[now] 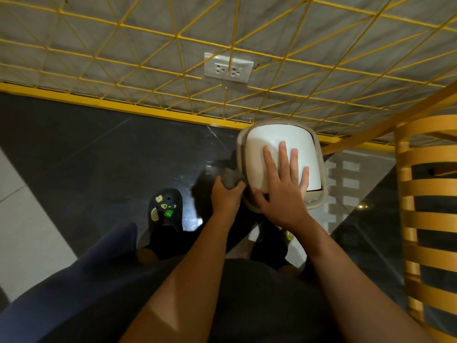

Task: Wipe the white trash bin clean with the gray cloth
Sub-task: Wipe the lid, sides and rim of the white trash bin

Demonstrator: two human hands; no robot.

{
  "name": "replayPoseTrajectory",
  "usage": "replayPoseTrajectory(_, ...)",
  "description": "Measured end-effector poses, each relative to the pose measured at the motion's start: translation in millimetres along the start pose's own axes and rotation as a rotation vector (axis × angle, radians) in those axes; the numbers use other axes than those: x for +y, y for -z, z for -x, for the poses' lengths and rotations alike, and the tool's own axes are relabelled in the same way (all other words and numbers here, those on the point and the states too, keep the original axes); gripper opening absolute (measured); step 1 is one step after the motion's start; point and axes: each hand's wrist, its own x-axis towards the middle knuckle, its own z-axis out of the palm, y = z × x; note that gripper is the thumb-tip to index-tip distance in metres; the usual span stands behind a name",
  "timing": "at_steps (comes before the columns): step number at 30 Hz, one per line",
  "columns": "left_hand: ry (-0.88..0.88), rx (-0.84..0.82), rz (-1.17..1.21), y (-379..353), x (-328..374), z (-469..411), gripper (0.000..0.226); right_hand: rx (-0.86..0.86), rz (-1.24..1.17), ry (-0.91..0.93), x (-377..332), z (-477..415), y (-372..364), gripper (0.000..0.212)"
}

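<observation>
The bin (272,139) is seen from above, standing on the dark floor (99,149) at the foot of the far wall, right of centre; its white lid is framed by a beige rim. The right hand (282,194) is laid flat on the lid, fingers straight and spread, the thumb at the near-left rim. The cloth (230,178) is bunched in the left hand (226,201), whose fingers are curled tightly round it, and is held against the bin's left side. A dark clog (165,210) with charms is planted on the floor to the left. A yellow wire grid (178,35) and a white socket (228,68) are fixed on the wall, and a slatted wooden chair (425,169) is placed at the right.
</observation>
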Motion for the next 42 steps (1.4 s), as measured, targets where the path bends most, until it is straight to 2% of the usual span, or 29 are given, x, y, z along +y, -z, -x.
replayPoseTrajectory(7, 0.011, 0.190, 0.109, -16, -28, 29, 0.025, 0.000, 0.002, -0.008, 1, -2, -1, 0.082)
replayPoseTrajectory(14, 0.104, 0.312, 0.216, -31, -33, 46, 0.037, -0.011, 0.003, -0.014, 2, -4, -3, 0.086)
replayPoseTrajectory(17, 0.206, 0.261, 0.320, -37, -38, 60, 0.034, -0.026, 0.004, -0.016, 3, -4, -2, 0.086)
replayPoseTrajectory(21, 0.222, 0.194, 0.416, -33, -43, 72, 0.016, -0.055, -0.002, -0.009, 3, -4, 1, 0.084)
replayPoseTrajectory(25, 0.342, 0.163, 0.571, -17, -43, 81, 0.015, -0.073, -0.056, 0.003, 2, -1, 10, 0.077)
replayPoseTrajectory(28, 0.350, 0.044, 0.737, -9, -33, 88, 0.017, -0.019, -0.195, -0.008, 1, -3, 19, 0.067)
replayPoseTrajectory(31, 0.353, -0.042, 0.832, -10, -20, 98, 0.023, 0.175, -0.474, -0.114, 16, -11, 37, 0.055)
replayPoseTrajectory(34, 0.325, -0.095, 0.867, -10, -13, 101, 0.036, 0.310, -0.798, -0.394, 52, -16, 49, 0.052)
replayPoseTrajectory(37, 0.299, -0.136, 0.862, -7, -9, 102, 0.026, 0.222, -1.038, -0.673, 87, -17, 42, 0.052)
replayPoseTrajectory(39, 0.286, -0.165, 0.847, -8, -5, 101, 0.023, 0.134, -1.043, -0.786, 102, -17, 30, 0.051)
replayPoseTrajectory(42, 0.267, -0.205, 0.847, -9, -1, 96, 0.035, 0.010, -1.021, -0.849, 110, -18, 14, 0.049)
